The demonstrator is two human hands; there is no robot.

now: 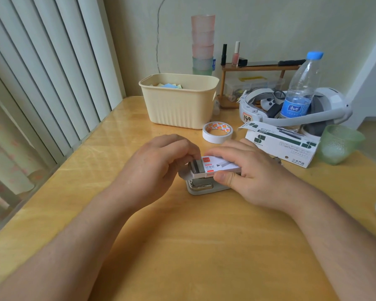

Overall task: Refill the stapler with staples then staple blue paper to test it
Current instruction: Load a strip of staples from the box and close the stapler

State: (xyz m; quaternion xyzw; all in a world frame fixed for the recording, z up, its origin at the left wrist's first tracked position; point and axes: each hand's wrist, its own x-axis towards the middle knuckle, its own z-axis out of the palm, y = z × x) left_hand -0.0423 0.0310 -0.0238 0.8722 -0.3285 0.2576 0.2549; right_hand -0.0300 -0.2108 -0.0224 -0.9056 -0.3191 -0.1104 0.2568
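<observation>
A small white and red staple box (217, 167) is held just above the table's middle. My right hand (248, 170) grips its right end, thumb on the near side. My left hand (161, 161) pinches at the box's open left end, where grey staples (197, 167) show. Under the box lies the grey stapler (201, 187), partly hidden, with its metal part showing. Blue paper (168, 85) lies among coloured sheets inside the cream basket (180, 109) at the back.
A roll of tape (217, 131) lies behind my hands. A white and green carton (280, 142), a green glass (340, 143), a water bottle (300, 92) and a white headset (326, 109) crowd the right. Stacked cups (202, 44) and a small wooden shelf (258, 68) stand at the wall.
</observation>
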